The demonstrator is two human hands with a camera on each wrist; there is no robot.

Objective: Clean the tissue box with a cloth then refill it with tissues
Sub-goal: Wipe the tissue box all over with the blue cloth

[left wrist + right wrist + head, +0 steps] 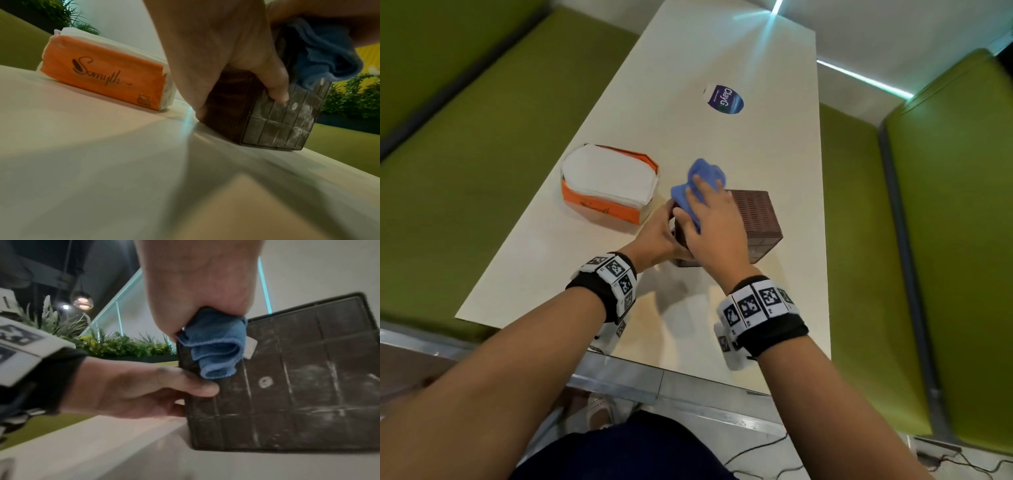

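A brown ribbed tissue box [756,219] stands on the cream table [688,85]. My left hand [669,228] grips its near left corner, and its thumb [277,87] lies on the dusty, scratched grey face [283,123]. My right hand [705,202] lies over the box top with spread fingers and presses a bunched blue cloth [705,174] onto it. A fold of the cloth runs between thumb and forefinger. In the right wrist view the blue cloth [216,350] hangs from under the palm over the box's edge [298,386]. The box opening is hidden.
An opened orange pack of white tissues [609,185] lies just left of the box, its printed side [102,76] facing me. A round blue sticker [724,99] sits farther back on the table. Green bench seats [465,154] flank the table.
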